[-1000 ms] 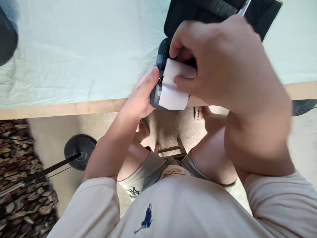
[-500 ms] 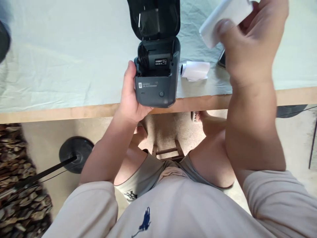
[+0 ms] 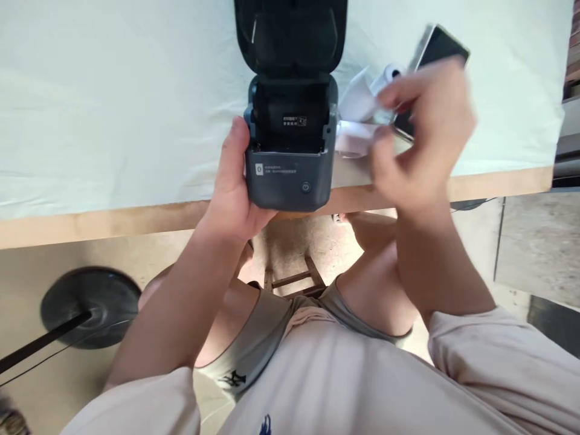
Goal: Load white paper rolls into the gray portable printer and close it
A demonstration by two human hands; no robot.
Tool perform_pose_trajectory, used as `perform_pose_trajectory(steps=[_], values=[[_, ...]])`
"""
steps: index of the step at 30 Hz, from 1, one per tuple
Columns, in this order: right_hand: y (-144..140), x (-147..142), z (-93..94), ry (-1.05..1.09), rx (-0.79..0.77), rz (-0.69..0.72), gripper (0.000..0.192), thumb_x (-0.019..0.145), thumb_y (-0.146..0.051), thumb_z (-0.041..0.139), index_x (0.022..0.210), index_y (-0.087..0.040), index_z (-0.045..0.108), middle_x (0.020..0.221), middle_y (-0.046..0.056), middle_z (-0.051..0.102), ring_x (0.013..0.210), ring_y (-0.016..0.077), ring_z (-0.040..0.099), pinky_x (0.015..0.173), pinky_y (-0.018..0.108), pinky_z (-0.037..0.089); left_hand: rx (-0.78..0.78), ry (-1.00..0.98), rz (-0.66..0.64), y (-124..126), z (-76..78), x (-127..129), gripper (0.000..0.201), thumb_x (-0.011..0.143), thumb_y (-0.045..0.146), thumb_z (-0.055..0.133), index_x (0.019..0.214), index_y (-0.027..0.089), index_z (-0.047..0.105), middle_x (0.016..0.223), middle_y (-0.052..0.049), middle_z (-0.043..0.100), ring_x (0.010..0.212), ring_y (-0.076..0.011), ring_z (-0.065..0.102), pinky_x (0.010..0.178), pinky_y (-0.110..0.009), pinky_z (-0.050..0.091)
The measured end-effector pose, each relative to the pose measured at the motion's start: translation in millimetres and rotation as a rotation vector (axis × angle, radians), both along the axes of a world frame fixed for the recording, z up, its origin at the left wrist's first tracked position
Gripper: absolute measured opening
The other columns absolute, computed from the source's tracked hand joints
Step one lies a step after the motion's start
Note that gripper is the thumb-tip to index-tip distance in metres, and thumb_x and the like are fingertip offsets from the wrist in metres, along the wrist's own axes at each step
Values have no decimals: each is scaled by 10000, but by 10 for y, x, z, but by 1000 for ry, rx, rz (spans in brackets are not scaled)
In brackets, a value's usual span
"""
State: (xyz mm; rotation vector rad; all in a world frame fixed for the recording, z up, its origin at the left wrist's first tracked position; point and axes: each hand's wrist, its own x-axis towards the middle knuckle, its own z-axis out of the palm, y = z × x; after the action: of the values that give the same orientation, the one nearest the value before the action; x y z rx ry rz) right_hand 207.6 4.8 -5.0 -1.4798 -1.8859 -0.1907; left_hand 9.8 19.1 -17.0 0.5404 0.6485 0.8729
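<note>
A dark grey label printer [image 3: 290, 181] is held up in front of the table edge. My left hand [image 3: 235, 187] is closed round its left side and underside, with the thumb along the side. The printer's black lid [image 3: 290, 39] stands raised, showing a dark compartment with a small printed label inside. My right hand [image 3: 423, 133] is blurred by motion, over the table to the right. Its thumb and forefinger are apart, close to a white paper roll [image 3: 356, 138]. Behind that lies another white roll [image 3: 388, 75] with a dark core, beside a loose curl of white paper [image 3: 360, 99].
A phone-like flat device [image 3: 441, 48] with a dark face lies partly behind my right hand. Pale cloth [image 3: 113, 109] covers the table, with a wooden front edge [image 3: 104, 223]. Below left, a black round base [image 3: 90, 308] carries a pole. A wooden stool [image 3: 294, 281] stands between my legs.
My right hand has come down and left, and the white roll it held now lies on the table. The black ribbed part inside the printer's left no longer shows. The view has shifted right.
</note>
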Motion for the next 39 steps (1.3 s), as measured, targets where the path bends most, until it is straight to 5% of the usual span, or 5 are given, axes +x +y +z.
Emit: perform_pose_trajectory(steps=[7,15,23,31,39], values=[[-69,-84,-240,-107,-230,-49,385,733,-180,475,1106,-239,549,1099,42,601,1014,197,527,877,357,424,-10,-86,8,-11,18,1,492,957,534,320,1100,194,645,970,-47,682,1276,-254,510,1017,-380,514],[-57,-34,-58,-141,-482,-137,384,768,-234,526,1151,-253,532,1135,40,600,1072,256,557,964,488,445,-24,-132,50,-4,12,45,522,987,479,239,1103,165,640,1164,-39,641,1380,-247,385,1090,-391,451],[-306,77,-89,803,-391,107,469,771,-360,603,1212,-324,448,1040,14,573,768,99,562,691,270,505,-6,-169,-27,23,24,52,480,991,457,253,1026,228,674,1181,22,638,1312,-221,480,1065,-355,495],[-808,-180,-241,1707,-491,-38,325,760,-496,589,954,-271,457,873,-33,605,805,110,638,557,242,524,7,-87,-60,28,9,83,428,965,491,307,1042,296,679,1230,45,636,1364,-211,420,1062,-345,505],[-1064,-342,-143,1711,-425,32,377,735,-415,703,1023,-280,502,974,-36,597,906,106,637,654,249,588,-2,-48,-52,3,44,116,407,970,452,306,1035,318,684,1185,55,659,1333,-191,461,1061,-340,504]])
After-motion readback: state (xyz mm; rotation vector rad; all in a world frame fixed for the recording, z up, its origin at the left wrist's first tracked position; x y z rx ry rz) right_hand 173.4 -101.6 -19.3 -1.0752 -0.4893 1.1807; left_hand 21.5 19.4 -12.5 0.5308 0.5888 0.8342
